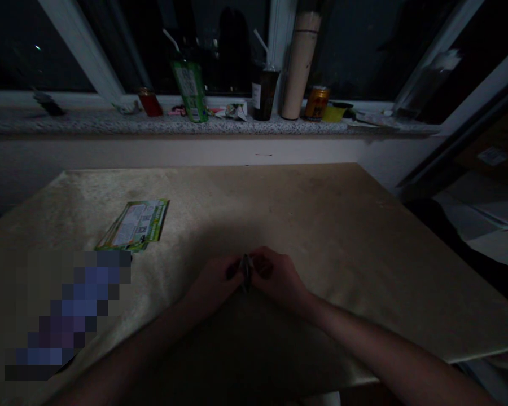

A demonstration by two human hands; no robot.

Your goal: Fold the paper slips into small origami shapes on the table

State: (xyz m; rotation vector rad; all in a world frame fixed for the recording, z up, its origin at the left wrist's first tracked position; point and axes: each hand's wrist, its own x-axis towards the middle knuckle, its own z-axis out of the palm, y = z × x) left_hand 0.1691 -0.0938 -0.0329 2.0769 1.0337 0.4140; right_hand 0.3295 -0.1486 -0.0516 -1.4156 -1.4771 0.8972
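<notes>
Both hands meet over the near middle of the table, fingertips almost touching. Between them is a small, thin, greyish thing [246,272], seen edge-on; the dim light hides its kind. My left hand [214,282] pinches its left side, thumb and fingers curled. From the other side my right hand [279,276] grips it in the same way, its fingers closed in a ring. Green-and-white printed packets [138,223] lie in a fanned stack on the table, up and left of my left hand.
A brownish covered table [322,225] spreads below the window. A pixelated bluish object [76,310] lies at the left. On the speckled sill [220,127] stand a green cup [190,90], a dark cup [265,93], a tall beige flask [300,67], an orange can [317,103] and a red jar [150,102].
</notes>
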